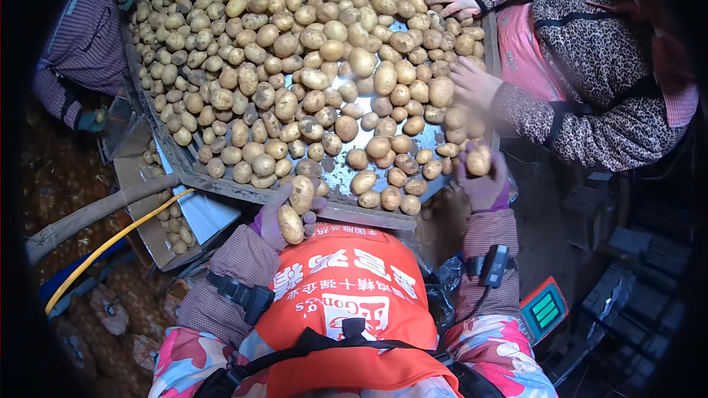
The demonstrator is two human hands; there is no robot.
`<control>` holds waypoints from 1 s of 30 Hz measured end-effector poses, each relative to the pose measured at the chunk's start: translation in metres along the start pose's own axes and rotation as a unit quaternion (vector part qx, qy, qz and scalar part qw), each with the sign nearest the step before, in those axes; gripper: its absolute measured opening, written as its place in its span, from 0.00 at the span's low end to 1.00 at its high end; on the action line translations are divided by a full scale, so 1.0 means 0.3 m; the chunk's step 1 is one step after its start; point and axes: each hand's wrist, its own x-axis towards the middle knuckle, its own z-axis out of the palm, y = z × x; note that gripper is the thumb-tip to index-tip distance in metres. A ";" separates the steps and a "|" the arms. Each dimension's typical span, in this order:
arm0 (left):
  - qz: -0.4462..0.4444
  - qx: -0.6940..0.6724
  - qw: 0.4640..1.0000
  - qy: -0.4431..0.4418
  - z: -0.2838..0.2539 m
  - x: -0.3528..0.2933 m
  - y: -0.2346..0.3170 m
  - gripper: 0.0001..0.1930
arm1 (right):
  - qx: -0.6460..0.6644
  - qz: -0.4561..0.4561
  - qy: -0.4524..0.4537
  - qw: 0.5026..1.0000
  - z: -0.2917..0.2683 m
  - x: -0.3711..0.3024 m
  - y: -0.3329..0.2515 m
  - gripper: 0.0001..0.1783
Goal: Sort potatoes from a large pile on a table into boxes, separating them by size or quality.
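Observation:
Two potatoes (296, 210) lie in my left hand (273, 221), which is in a purple glove at the table's near edge. The fingers curl round them. My right hand (483, 184), also gloved in purple, grips a single potato (479, 161) beyond the near right corner of the table. A great heap of potatoes (243, 77) covers the metal sorting table (341, 175), whose shiny top shows between the loose ones near me.
At the right a person in a leopard-print sleeve (582, 129) has both hands among the potatoes. Another person in a purple checked sleeve (81, 37) stands at the far left. A cardboard box (140, 210) of potatoes, a wooden pole (96, 217) and a yellow hose (110, 243) are at the left. A scale display (544, 311) glows at the lower right.

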 end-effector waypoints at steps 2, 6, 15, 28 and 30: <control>-0.003 0.008 1.000 0.000 0.017 0.010 0.002 0.33 | 0.005 -0.002 0.088 0.996 -0.105 0.055 -0.101 0.19; -0.018 0.026 0.999 -0.003 0.037 0.012 0.004 0.32 | -0.245 -0.069 0.109 0.961 -0.094 0.227 -0.221 0.18; -0.056 0.022 0.998 -0.031 0.040 0.068 -0.013 0.29 | -0.742 -0.399 -0.528 0.105 0.433 0.770 -0.153 0.25; 0.004 0.030 0.999 -0.014 0.031 -0.023 -0.011 0.28 | -0.698 0.072 -0.041 0.712 -0.029 0.379 -0.201 0.30; 0.020 0.047 0.999 -0.005 0.049 -0.047 0.001 0.28 | -0.587 0.060 -0.028 0.807 -0.017 0.264 -0.166 0.22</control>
